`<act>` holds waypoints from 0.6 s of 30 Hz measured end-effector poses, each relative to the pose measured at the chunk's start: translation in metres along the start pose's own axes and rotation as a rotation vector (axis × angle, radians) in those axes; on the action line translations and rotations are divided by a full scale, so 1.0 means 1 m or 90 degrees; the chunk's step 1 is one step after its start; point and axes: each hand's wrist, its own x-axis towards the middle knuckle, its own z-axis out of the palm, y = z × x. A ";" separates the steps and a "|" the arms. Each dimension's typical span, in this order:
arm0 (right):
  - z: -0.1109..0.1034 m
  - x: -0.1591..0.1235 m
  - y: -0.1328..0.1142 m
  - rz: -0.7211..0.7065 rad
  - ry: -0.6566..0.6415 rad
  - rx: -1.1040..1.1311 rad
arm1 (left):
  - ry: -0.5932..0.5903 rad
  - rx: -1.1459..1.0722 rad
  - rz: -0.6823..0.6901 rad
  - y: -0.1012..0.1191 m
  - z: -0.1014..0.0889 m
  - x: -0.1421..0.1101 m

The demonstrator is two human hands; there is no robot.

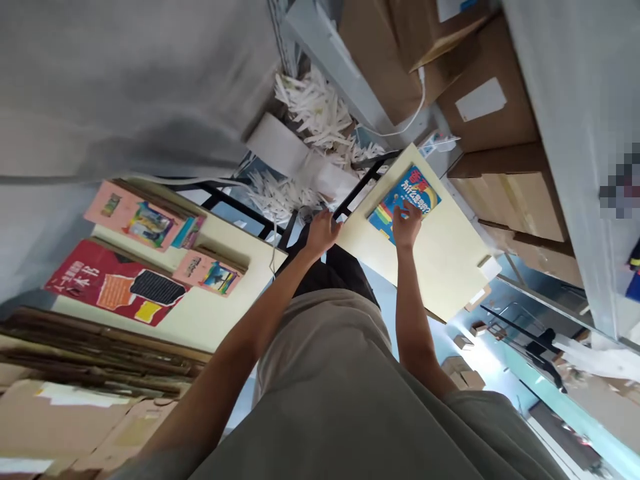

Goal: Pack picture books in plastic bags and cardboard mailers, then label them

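Note:
On the cream tabletop to the right lies a blue book with red and white Chinese lettering and a rainbow pattern. My right hand is over its near edge, fingers bent and apart, seeming to touch the cover without gripping it. My left hand hangs by the left edge of that tabletop, thumb apart from the fingers and nothing visible in it. Whether it touches the edge I cannot tell.
A second cream table at left bears pink books and a red book. Flattened cardboard stands below them. Shredded white paper lies between the tables. Cardboard boxes and a white cable are at right.

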 end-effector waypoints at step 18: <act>0.242 0.103 -0.077 -0.108 -0.389 -0.413 | 0.034 -0.120 -0.295 -0.089 0.058 0.115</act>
